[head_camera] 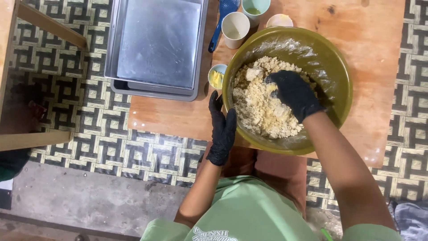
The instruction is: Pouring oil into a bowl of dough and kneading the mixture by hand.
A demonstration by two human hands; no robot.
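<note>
Now, right hand grip closed in crumbly dough, left hand flat along bowl, fingers pointing away.

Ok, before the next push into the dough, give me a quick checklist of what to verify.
1. Left hand steadying the olive-green bowl: ok, gloved fingers lie against its outer rim.
2. Right hand in the dough: ok, gloved, pressing into the crumbly mass.
3. Bowl fully on the wooden board: not ok, its near edge overhangs.
4. Small butter cup clear of the bowl: not ok, it sits right against the rim.
5. Metal baking trays out of the way: ok, stacked to the left.
6. Dough consistency: cannot tell beyond loose crumbs.
</note>
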